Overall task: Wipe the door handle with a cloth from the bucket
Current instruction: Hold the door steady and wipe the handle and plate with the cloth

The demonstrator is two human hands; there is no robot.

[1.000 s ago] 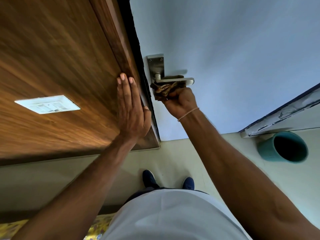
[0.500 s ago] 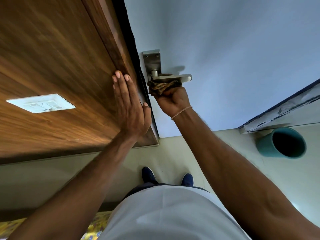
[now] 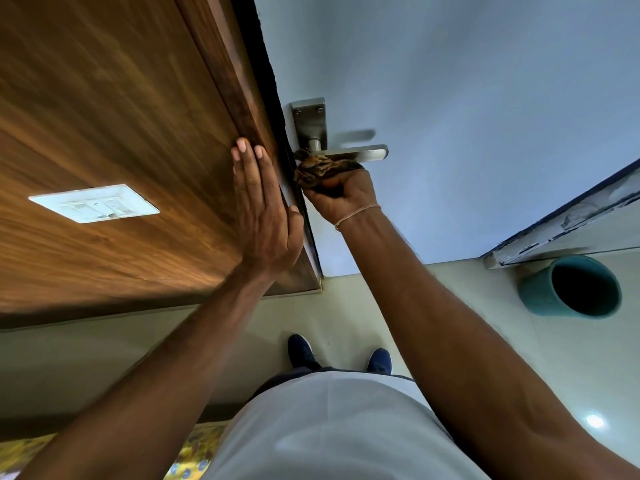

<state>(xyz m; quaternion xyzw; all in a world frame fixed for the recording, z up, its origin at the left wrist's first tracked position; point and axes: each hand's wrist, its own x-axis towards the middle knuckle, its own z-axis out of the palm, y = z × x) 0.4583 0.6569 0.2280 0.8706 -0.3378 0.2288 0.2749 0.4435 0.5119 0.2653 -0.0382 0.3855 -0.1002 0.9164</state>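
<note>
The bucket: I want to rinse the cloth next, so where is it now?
In the head view the teal bucket stands on the floor at the right, against the wall base, beyond the right hand.

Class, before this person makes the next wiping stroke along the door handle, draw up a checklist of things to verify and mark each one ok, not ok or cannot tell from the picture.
1. Cloth gripped in the right hand: ok.
2. Cloth touching the door handle: ok, bunched against the lever's underside near the pivot.
3. Left hand steadying the wooden frame, flat and open: ok.
4. Outer end of the lever wiped: cannot tell; it is bare of cloth now.
5. Backplate wiped: cannot tell.
6. Bucket nearby for rinsing: ok, on the floor to the right.
</note>
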